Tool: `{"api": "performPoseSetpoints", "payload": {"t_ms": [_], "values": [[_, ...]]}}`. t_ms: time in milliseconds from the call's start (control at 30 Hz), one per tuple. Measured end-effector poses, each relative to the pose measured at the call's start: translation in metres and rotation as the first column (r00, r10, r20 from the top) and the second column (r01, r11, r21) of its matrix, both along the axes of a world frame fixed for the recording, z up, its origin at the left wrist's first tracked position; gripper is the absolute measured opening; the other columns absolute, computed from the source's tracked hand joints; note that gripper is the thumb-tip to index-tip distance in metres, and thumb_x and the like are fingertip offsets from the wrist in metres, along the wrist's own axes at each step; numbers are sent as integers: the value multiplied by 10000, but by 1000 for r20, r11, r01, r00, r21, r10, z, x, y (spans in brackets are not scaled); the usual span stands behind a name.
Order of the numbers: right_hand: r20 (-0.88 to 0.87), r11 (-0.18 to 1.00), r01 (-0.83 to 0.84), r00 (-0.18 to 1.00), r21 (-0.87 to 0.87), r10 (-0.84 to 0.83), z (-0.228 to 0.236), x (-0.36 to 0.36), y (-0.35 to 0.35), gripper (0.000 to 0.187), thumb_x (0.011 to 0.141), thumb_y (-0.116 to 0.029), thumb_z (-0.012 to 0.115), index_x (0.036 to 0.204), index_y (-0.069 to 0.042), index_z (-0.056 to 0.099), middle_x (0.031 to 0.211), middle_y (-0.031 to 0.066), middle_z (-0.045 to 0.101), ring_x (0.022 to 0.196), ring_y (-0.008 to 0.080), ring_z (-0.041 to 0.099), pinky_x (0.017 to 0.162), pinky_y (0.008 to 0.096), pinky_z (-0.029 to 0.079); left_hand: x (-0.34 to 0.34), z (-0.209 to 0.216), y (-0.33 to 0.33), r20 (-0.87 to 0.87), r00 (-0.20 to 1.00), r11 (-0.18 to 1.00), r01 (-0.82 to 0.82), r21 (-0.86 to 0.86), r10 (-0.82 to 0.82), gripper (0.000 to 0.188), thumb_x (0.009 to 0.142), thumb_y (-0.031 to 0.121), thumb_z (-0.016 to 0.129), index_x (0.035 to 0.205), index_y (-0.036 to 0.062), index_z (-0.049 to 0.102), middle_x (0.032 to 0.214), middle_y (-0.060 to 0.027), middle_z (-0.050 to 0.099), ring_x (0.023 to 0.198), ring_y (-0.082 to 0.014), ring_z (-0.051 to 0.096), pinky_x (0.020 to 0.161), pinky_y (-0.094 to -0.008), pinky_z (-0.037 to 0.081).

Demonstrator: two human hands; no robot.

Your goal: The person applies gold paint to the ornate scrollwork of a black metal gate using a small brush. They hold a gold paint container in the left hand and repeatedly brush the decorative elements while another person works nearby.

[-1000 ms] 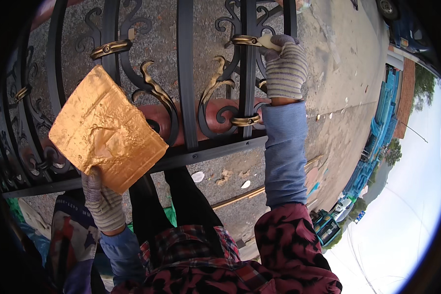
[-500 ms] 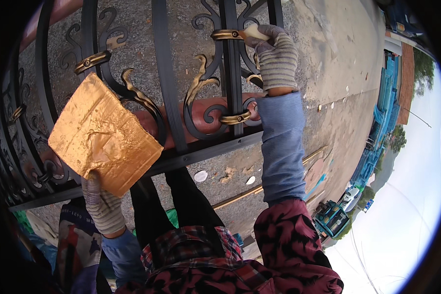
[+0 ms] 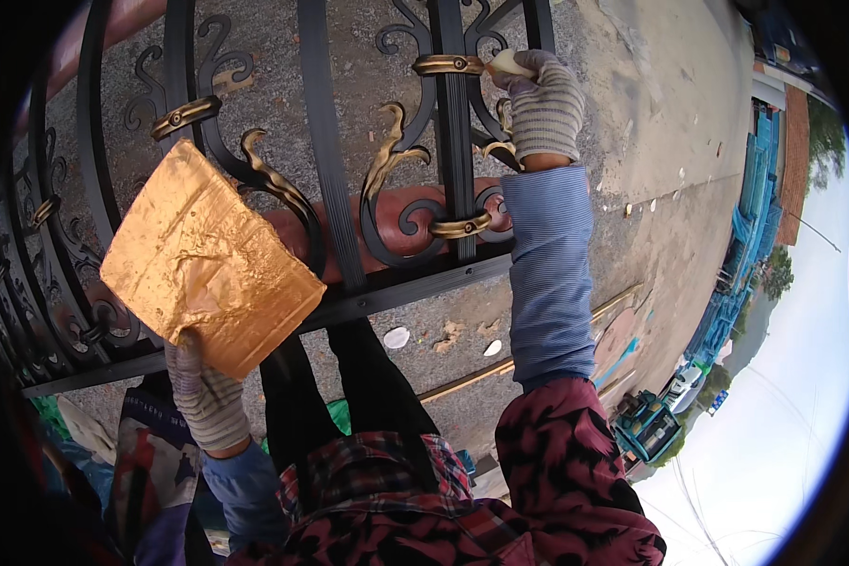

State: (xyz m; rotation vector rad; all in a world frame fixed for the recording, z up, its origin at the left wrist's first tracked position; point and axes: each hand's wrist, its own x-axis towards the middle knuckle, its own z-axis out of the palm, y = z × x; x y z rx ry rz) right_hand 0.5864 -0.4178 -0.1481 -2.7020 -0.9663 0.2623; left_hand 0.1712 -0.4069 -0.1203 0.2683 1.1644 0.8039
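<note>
My left hand [image 3: 206, 391], in a striped glove, grips the lower edge of a gold-painted flat board [image 3: 212, 269], its surface creased and smeared; the board is held tilted before the black metal fence [image 3: 335, 179]. At the upper right, my right hand [image 3: 545, 108], gloved alike, pinches a pale sponge-like pad [image 3: 511, 64] with a brownish gold tip. That tip is at the right end of a gold collar [image 3: 448, 64] on a grooved upright; whether it touches, I cannot tell. Lower on the same upright is another gold collar [image 3: 461, 225]. Gold-tinted leaf scrolls [image 3: 387, 160] curl beside it.
A reddish pipe [image 3: 406, 222] runs behind the fence's bottom rail [image 3: 401, 299]. Below it, white flakes [image 3: 396, 337] and a wooden strip [image 3: 462, 380] lie on the ground. A printed sack [image 3: 151, 453] is at the lower left. A teal vehicle [image 3: 648, 422] stands far right.
The whole view has shifted slightly, so fence and hands sit a little further right. The pad's tip has moved slightly rightward along the upper collar. Both grips are unchanged.
</note>
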Motion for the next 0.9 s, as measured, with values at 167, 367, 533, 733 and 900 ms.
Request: {"api": "performPoseSetpoints", "payload": {"t_ms": [167,367,533,733,900], "values": [[93,998,-39,995,46,34,-6,16,-2,279,692,-137,733,954,-76,657,978,104,614,874,283,616,773,336,514,-5,1,2,65,998,1000,28,-4,-28,571,805,200,642,1287,18,395,1244,-132,489,1118,-264,511,948,-425,436],[-343,913,58,935,404,92,13,-14,3,307,682,-29,720,971,-17,617,915,101,631,835,194,614,736,294,513,-20,3,-7,33,999,1000,-13,-17,14,548,830,202,611,1287,-2,387,1241,-120,494,1130,-237,501,962,-373,412],[-2,866,-383,914,320,405,46,-89,24,307,687,-38,728,970,-45,610,937,57,601,831,140,564,742,261,472,-44,16,-2,-20,993,993,-119,-16,118,552,824,214,619,1278,-4,395,1228,-121,503,1111,-239,516,960,-371,414],[-385,882,-125,865,455,322,34,-132,31,322,682,-27,737,972,-18,597,914,73,604,802,136,571,717,255,477,-34,11,0,27,992,992,-126,29,126,582,825,224,615,1302,1,367,1256,-126,484,1139,-242,496,976,-381,401],[-32,833,-460,870,308,492,24,-202,93,338,640,-103,762,934,-3,629,890,137,618,793,226,607,721,307,494,-80,6,30,60,988,990,-139,-12,140,587,796,226,657,1276,8,398,1235,-126,499,1130,-258,505,950,-410,432]]}}
